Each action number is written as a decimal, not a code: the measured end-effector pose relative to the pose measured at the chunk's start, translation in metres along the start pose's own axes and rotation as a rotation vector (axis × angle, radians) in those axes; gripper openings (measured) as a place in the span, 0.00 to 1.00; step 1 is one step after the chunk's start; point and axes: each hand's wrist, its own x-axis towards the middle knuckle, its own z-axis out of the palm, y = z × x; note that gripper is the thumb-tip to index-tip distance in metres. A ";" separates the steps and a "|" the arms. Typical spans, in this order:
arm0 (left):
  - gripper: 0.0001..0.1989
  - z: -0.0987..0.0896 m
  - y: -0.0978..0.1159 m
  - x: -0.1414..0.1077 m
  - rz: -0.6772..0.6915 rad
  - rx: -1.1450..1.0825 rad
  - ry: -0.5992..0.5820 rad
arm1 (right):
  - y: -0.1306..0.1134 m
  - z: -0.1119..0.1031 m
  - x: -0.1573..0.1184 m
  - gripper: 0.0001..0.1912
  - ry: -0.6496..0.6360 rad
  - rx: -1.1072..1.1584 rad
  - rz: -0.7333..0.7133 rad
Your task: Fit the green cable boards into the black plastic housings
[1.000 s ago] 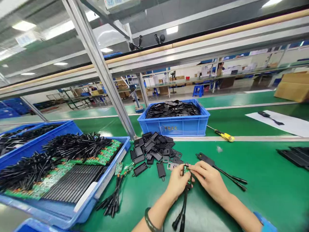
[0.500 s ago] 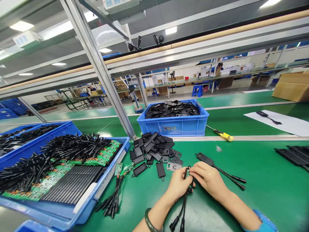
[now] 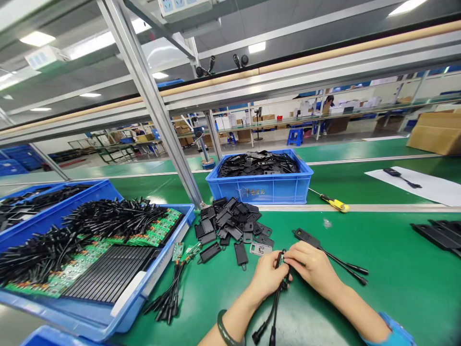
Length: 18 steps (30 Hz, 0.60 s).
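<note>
My left hand is closed round a small black housing with a bit of green circuit board showing in it. From its lower end two black cables hang down over the green bench. My right hand pinches at the upper right side of the same housing, its fingertips touching it. Just behind my right hand lies a closed black unit with two cables. A pile of black plastic covers lies to the left of and beyond my hands. Several boards with cables rest left of my left hand.
A blue bin of black parts stands behind the pile. At left, a blue tray holds cabled boards. A yellow screwdriver, white paper, black parts and a cardboard box are at right. A metal post rises behind the tray.
The whole view has shifted slightly. Both hands keep the same hold on the housing, with barely any finger movement visible.
</note>
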 end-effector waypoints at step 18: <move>0.28 -0.003 0.008 -0.001 -0.068 -0.247 -0.004 | 0.098 -0.046 0.024 0.11 -0.183 -0.413 0.729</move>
